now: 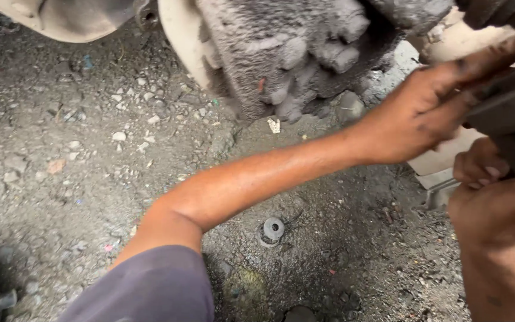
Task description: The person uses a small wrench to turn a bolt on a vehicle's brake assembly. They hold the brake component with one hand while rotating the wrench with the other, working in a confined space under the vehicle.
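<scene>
A big machine part [305,53], caked in grey grime and lumpy with bolts, fills the top centre of the frame above the gravelly ground [78,155]. At the upper right, a dark grimy metal part [508,104] runs down the edge; the left hand [424,113] wraps its fingers around it, gripping. Below it, the right hand [484,170] is curled closed against the same part's underside. A small round grey washer-like piece [272,229] lies on the ground at lower centre.

The right hand's [490,197] fingertips were tucked behind a dark metal part [511,101], itself cut off at the right edge. The grimy machine block [305,53] ran off the top.
</scene>
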